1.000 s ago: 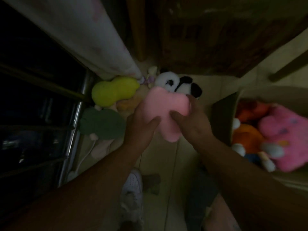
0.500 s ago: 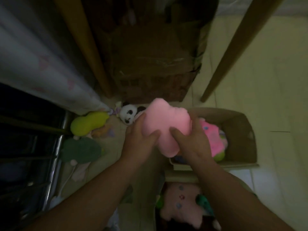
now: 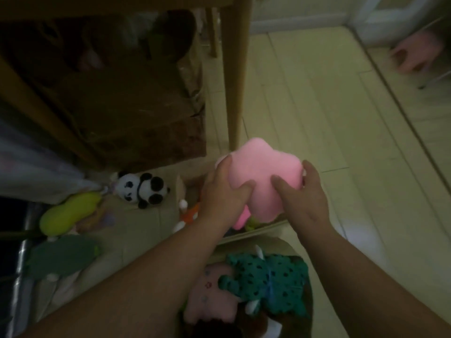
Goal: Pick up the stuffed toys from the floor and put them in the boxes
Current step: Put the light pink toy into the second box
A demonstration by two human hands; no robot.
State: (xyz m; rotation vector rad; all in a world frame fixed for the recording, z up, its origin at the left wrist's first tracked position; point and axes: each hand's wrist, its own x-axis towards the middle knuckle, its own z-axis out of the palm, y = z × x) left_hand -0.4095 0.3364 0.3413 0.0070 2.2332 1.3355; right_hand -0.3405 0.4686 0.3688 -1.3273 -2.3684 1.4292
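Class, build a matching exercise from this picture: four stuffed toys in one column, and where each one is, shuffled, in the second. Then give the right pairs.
Toys:
1. pink star plush
2. panda
3. teal spotted dinosaur
4. yellow-green plush

Places:
A. in the nearest box
B. held in both hands
C. on the floor, next to the curtain's hem
D. on the floor, in front of the dark carton

Pairs: 1-B, 2-D, 3-A, 4-C
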